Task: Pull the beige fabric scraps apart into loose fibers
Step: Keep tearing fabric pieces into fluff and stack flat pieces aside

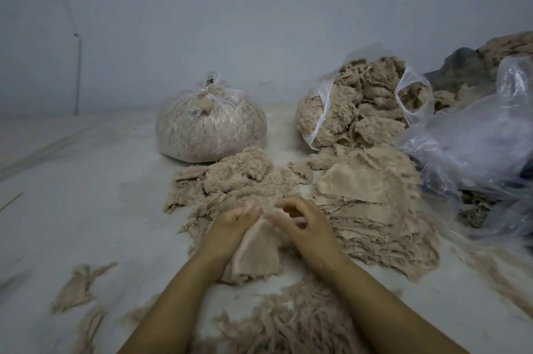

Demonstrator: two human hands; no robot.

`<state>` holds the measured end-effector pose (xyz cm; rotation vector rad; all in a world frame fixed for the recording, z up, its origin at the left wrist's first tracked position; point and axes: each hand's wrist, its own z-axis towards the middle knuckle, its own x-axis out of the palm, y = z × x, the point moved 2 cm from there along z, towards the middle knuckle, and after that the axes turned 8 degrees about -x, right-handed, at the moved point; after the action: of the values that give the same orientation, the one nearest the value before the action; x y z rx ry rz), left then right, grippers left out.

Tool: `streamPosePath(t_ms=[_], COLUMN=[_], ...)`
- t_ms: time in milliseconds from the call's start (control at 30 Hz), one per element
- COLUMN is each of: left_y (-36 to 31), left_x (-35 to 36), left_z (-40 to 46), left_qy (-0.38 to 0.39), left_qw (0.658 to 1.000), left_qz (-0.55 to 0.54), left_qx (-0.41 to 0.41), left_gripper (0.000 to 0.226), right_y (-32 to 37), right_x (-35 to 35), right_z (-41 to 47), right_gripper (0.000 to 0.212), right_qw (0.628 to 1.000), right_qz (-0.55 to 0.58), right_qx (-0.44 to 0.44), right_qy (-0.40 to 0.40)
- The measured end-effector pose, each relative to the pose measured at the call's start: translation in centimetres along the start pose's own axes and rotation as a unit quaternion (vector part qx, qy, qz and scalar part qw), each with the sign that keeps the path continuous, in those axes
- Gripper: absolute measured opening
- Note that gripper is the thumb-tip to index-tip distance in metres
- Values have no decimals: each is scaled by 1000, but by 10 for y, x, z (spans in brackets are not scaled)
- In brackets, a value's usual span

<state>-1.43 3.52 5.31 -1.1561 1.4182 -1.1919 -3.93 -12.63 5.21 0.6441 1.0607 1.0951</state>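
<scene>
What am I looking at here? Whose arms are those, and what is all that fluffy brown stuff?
There is no machine here. The arms belong to a person wearing a camera on their head, so the one picture looks forward and down, as their own eyes would.

The left hand and right hand both pinch the top of one beige scrap of cloth, ready to pull it apart.

To the right lies a stack of flat scraps. Ahead on the left is a fluffy pile, and loose fibers lie close to the person.

Farther back stand a tied bag packed full of fluff and an open bag spilling more. A crumpled clear bag lies on the far right. Everything rests on a pale surface.
</scene>
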Motion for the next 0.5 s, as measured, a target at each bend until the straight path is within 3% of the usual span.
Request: streamPosePath(t_ms=[133, 267, 367, 500], left_y=[-2, -4, -2, 1], left_x=[11, 14, 12, 9], left_z=[-5, -8, -8, -6], left_qy=[54, 89, 98, 73], left_qw=[996, 994, 995, 997], left_qz=[65, 59, 25, 15], left_qx=[7, 35, 28, 4], left_gripper=[57, 55, 34, 37], right_y=[3, 0, -6, -6], right_x=[11, 10, 11, 1], right_z=[-2, 1, 0, 1], right_gripper=[13, 31, 34, 35], right_qw=[998, 999, 992, 972], right_qz=[47, 33, 96, 190], right_qx=[-28, 1, 58, 93], right_qy=[6, -32, -61, -99])
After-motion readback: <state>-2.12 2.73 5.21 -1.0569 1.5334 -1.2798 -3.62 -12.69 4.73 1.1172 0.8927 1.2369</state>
